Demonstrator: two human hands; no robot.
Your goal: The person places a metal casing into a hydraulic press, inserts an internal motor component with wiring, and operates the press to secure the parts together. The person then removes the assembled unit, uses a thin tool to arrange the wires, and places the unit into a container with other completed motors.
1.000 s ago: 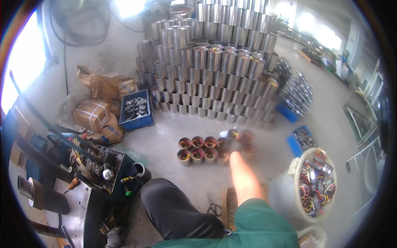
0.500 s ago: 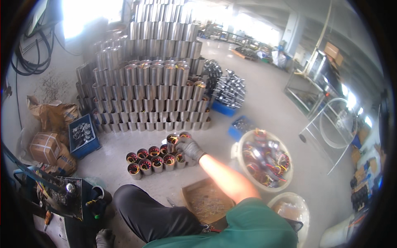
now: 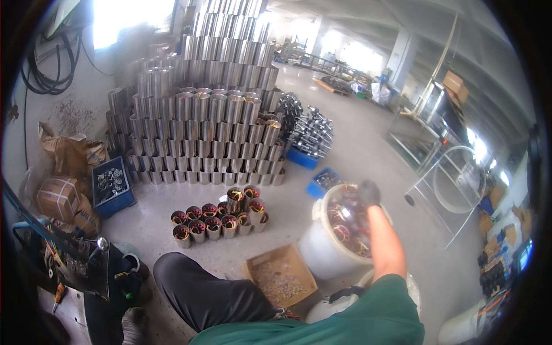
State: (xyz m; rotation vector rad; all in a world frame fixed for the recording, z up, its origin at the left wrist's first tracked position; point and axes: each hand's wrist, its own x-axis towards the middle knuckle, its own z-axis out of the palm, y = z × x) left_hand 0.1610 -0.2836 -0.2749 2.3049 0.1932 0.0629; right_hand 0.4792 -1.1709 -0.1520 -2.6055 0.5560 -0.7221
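Note:
My right hand (image 3: pixel 370 193), in a dark grey glove, is over the far right rim of a white bucket (image 3: pixel 322 250). Inside the bucket lie wound motor stators (image 3: pixel 351 218) with red and yellow wires. Blur and the angle hide my right fingers, so a hold on anything cannot be made out. At the lower left, my gloved left hand (image 3: pixel 134 326) is beside a dark bench machine (image 3: pixel 86 270), its fingers unclear. On the floor ahead, short metal cylinders (image 3: pixel 213 230) with wired windings inside stand upright in rows. One cylinder (image 3: pixel 234 198) at the back stands higher than its neighbours.
A tall stack of metal cylinders (image 3: pixel 201 132) rises beyond the rows. Blue bins (image 3: pixel 115 195) of metal parts stand left and right of it. Near my knee sits a shallow cardboard box (image 3: pixel 282 276) with small scraps. A fan (image 3: pixel 460 178) stands at the right.
My right hand has left the cylinders on the floor and swung right to the white bucket. My left hand stays low by the machine. The view has shifted slightly.

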